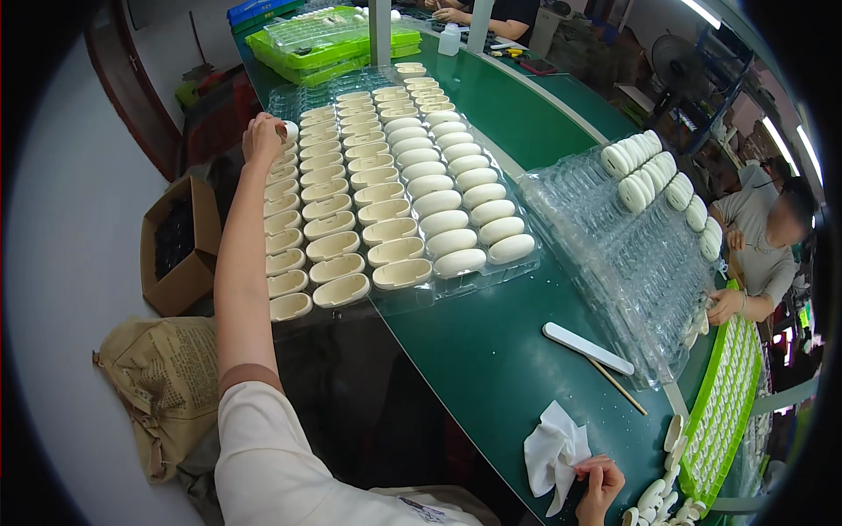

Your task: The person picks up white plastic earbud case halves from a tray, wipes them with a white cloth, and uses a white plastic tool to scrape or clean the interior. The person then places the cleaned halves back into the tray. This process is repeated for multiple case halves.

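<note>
My left arm reaches far out over the clear tray [491, 277] of oval plastic shells. At the tray's far left edge, my left hand [261, 138] is closed on a small white shell [289, 131], partly covered by the fingers. Rows of cream hollow shells [334, 245] lie open side up beneath and beside it. To their right sit rows of white rounded shells [460, 262], domed side up. Low at the right, my right hand [600, 484] pinches the edge of a crumpled white cloth or tissue [553, 447] over the green table.
A white strip [588, 348] and a thin wooden stick [617, 386] lie on the table [456, 351]. Stacked clear trays [614, 254] carry more white pieces. Loose shells [651, 500] and a lime-green tray [724, 403] are at right, near a seated co-worker [763, 237]. A cardboard box [181, 245] stands left.
</note>
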A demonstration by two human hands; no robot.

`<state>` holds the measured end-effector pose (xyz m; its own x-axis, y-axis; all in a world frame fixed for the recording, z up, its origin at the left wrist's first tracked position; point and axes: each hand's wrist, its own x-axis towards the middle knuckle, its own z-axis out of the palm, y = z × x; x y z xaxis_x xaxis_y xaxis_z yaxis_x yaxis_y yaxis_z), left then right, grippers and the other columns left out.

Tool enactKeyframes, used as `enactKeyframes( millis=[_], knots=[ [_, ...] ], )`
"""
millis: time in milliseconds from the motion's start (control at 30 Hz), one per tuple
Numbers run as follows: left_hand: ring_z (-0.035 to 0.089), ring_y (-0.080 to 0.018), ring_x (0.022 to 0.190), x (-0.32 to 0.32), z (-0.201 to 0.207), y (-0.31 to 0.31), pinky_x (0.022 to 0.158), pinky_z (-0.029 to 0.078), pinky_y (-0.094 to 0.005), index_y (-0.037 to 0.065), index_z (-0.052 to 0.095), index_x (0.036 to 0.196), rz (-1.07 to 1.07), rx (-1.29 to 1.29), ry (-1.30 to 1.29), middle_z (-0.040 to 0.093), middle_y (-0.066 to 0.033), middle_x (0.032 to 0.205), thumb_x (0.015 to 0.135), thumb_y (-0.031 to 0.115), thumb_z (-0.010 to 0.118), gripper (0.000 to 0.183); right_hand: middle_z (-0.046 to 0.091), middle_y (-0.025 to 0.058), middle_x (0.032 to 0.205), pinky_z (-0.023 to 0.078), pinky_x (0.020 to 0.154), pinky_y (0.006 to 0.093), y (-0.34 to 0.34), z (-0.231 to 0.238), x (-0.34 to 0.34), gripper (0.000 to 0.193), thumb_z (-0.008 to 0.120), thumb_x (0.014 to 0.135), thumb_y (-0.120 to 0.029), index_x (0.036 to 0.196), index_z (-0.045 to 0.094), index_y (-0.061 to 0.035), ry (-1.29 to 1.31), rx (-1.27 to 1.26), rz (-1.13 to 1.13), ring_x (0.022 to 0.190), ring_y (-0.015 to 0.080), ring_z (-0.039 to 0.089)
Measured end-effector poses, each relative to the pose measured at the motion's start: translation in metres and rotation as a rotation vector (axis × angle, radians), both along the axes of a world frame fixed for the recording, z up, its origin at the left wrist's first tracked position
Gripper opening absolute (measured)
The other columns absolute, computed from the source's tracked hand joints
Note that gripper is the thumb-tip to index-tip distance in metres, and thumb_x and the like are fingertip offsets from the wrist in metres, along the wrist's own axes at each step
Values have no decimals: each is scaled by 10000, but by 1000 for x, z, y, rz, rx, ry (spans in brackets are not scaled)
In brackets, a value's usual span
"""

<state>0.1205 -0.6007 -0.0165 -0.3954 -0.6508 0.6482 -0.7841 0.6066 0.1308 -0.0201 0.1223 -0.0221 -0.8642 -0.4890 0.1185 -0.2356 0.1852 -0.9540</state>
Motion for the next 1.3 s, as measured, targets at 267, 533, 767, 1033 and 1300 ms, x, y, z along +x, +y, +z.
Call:
enactKeyframes(
  millis=[267, 533, 767, 1033, 1300],
  knots=[
    [526, -255, 933, 0, 6, -13, 758, 435, -400, 51, 597, 882, 33, 73, -132, 546, -71, 1012, 759, 167, 527, 183, 570, 104, 622, 359, 464, 216, -7, 9, 6, 243, 498, 817, -125, 629, 528, 25, -1, 30, 22, 528, 122, 468],
    [463, -196, 1039, 21, -5, -46, 925, 279, -476, 108, 610, 880, 174, -187, -704, 537, -50, 1070, 803, 169, 433, 202, 592, 102, 670, 385, 477, 208, -5, 10, -11, 202, 500, 814, -98, 662, 559, 21, -1, 59, 104, 546, 118, 496],
    [419, -206, 1111, -92, 64, 89, 959, 256, -465, 101, 536, 1030, 19, -201, -304, 471, -56, 1178, 793, 134, 485, 244, 585, 55, 658, 405, 518, 228, 10, 10, -16, 136, 517, 792, -69, 711, 610, -12, 41, -20, 155, 547, 120, 523],
    [517, -259, 946, -232, 86, 501, 853, 367, -358, 46, 579, 841, -1496, -30, -87, 561, -97, 981, 713, 50, 579, 128, 595, 76, 783, 433, 548, 211, 17, 15, -14, 192, 489, 826, -81, 694, 568, 32, -122, -94, 144, 595, 107, 521],
    [543, -265, 792, -271, 13, 701, 688, 434, -349, 61, 580, 823, -1642, 566, -261, 536, -91, 869, 684, 267, 660, 261, 582, 66, 852, 441, 589, 212, 43, 12, -25, 144, 535, 822, -119, 789, 563, 19, -268, -130, 200, 686, 81, 533]
  ],
)
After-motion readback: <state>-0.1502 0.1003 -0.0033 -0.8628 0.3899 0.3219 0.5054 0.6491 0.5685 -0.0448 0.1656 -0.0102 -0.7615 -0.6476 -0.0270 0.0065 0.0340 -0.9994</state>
